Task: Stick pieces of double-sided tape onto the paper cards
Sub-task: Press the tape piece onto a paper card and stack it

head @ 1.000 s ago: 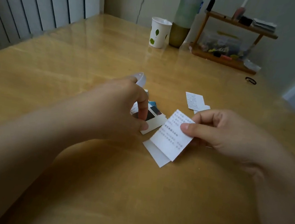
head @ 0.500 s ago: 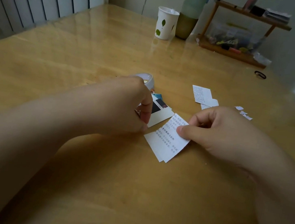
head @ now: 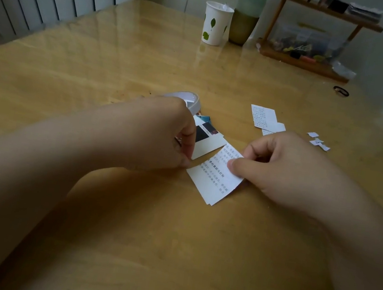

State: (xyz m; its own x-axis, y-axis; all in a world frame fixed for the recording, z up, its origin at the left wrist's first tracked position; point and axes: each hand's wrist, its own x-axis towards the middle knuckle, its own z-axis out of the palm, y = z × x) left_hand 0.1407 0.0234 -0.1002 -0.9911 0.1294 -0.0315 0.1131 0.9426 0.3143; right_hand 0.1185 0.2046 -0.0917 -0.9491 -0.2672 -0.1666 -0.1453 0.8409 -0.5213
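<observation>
A white paper card (head: 214,185) printed with text lies low over the wooden table (head: 170,252), with a second sheet's edge showing under it. My right hand (head: 280,167) pinches its right side, thumb on top. My left hand (head: 162,135) has its fingers curled, and thumb and forefinger meet at the card's left corner; what lies between them is hidden. A white roll of tape (head: 187,97) sits just behind my left hand. Photo cards (head: 210,140) lie between the roll and the held card.
More printed cards (head: 263,116) and small white scraps (head: 319,142) lie to the right. At the back stand a paper cup (head: 216,23), a tall bottle (head: 247,12) and a wooden shelf rack (head: 305,60). A black hair tie (head: 340,90) lies near the right edge.
The held card came down from tilted to nearly flat, and the sheet under it now lines up with it. My left fingertips moved onto its left corner.
</observation>
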